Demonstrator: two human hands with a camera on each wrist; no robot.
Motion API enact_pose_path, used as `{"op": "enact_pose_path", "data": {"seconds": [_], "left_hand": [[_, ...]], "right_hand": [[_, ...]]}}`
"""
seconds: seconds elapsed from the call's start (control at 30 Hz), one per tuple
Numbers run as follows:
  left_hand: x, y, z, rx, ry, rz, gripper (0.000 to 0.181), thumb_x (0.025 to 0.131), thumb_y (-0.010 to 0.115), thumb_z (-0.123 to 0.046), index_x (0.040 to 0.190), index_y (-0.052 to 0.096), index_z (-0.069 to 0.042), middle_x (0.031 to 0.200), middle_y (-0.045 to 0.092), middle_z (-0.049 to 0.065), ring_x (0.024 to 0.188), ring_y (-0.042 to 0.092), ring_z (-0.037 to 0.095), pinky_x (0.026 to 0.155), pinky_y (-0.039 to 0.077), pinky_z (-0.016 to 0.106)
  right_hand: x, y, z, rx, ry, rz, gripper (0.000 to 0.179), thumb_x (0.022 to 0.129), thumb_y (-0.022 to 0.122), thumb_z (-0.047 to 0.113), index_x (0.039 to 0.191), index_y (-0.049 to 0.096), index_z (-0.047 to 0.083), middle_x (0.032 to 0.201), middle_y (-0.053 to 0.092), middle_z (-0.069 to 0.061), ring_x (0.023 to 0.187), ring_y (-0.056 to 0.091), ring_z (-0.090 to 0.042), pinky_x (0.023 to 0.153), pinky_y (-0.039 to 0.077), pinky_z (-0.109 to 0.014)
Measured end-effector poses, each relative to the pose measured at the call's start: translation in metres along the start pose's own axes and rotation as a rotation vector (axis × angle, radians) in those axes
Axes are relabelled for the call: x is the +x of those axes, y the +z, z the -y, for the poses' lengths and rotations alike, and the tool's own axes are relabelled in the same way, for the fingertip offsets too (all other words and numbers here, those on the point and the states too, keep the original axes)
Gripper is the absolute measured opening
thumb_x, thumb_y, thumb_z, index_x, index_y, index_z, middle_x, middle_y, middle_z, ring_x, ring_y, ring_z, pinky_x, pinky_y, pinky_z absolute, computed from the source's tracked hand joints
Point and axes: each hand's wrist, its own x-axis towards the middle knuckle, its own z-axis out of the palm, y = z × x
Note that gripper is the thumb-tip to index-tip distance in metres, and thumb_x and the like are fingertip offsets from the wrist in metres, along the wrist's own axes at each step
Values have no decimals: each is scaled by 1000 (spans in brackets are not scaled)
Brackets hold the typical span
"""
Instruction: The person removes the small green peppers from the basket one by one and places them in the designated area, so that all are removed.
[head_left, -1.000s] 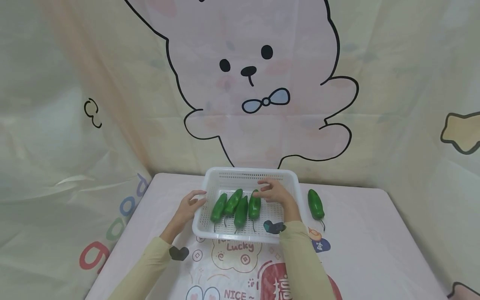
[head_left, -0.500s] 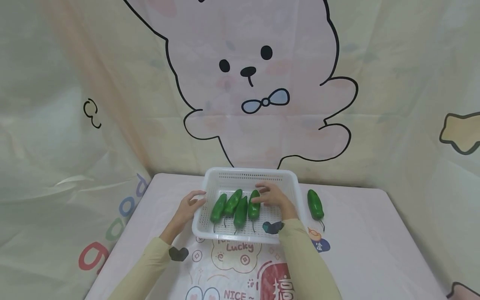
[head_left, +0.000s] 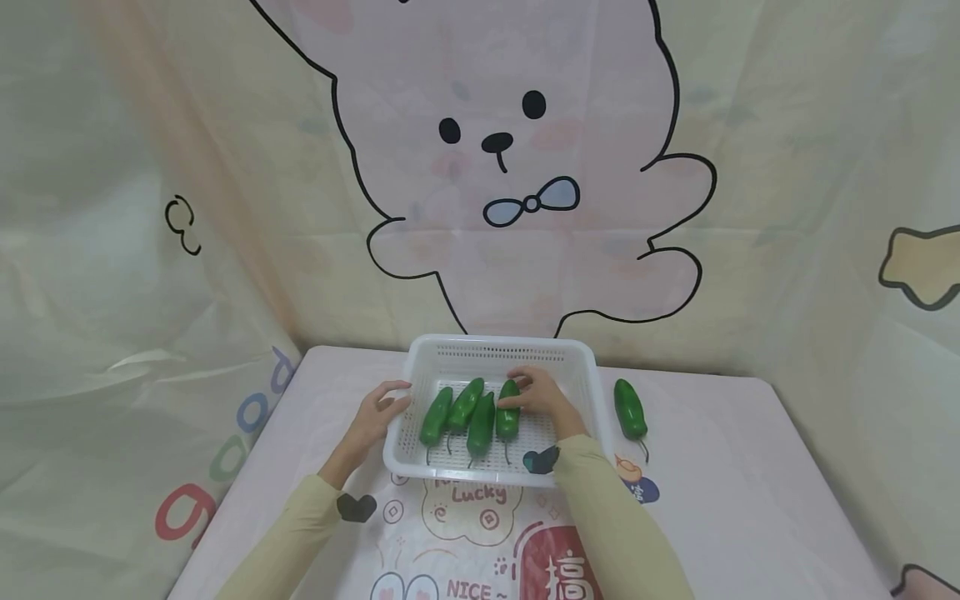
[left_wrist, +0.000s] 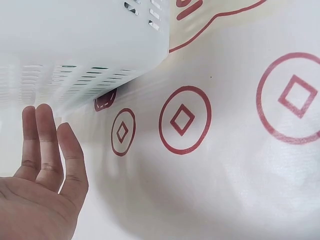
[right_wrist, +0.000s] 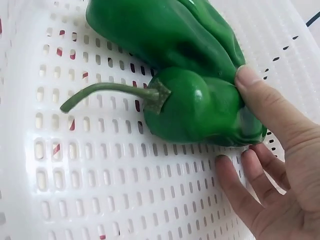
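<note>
Several green peppers lie side by side in a white perforated plastic basket [head_left: 585, 354]. At the top end of the rightmost pepper [head_left: 508, 427] is my right hand [head_left: 547, 396]. The right wrist view has the thumb [right_wrist: 265, 97] on that pepper [right_wrist: 200, 107] and the fingers curled along its other side; its stem points away from the palm. A second pepper [right_wrist: 150, 30] lies against it. My left hand [head_left: 373, 417] is at the basket's left side, fingers extended. In the left wrist view, fingertips [left_wrist: 44, 117] are right at the basket's outer wall [left_wrist: 85, 45].
One more green pepper [head_left: 630, 408] lies on the table to the right of the basket. A white cloth with printed drawings [head_left: 750, 500] covers the table. Behind it hangs a curtain with a cartoon bear [head_left: 495, 267].
My right hand has moved slightly left and down, bringing thumb and fingers around the rightmost pepper in the basket. The left hand and the peppers have stayed in place.
</note>
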Motion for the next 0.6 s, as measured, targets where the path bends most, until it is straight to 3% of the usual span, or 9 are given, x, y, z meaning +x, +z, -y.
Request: {"op": "enact_pose_path", "data": {"seconds": [0.33, 0.6], "left_hand": [[3, 0, 3, -7, 4, -3, 41, 105, 59, -21, 143, 50, -6, 127, 60, 28, 107, 66, 41, 83, 61, 43], [2, 0, 3, -10, -4, -4, 40, 106, 58, -22, 142, 50, -7, 129, 59, 29, 107, 66, 39, 83, 60, 43]], "right_hand": [[0, -3, -2, 20, -22, 30, 66, 76, 92, 17, 134, 62, 3, 124, 62, -20, 110, 61, -35, 82, 60, -44], [3, -4, -8, 120, -18, 47, 65, 75, 93, 12, 132, 64, 4, 126, 63, -19, 115, 60, -36, 85, 60, -46]]}}
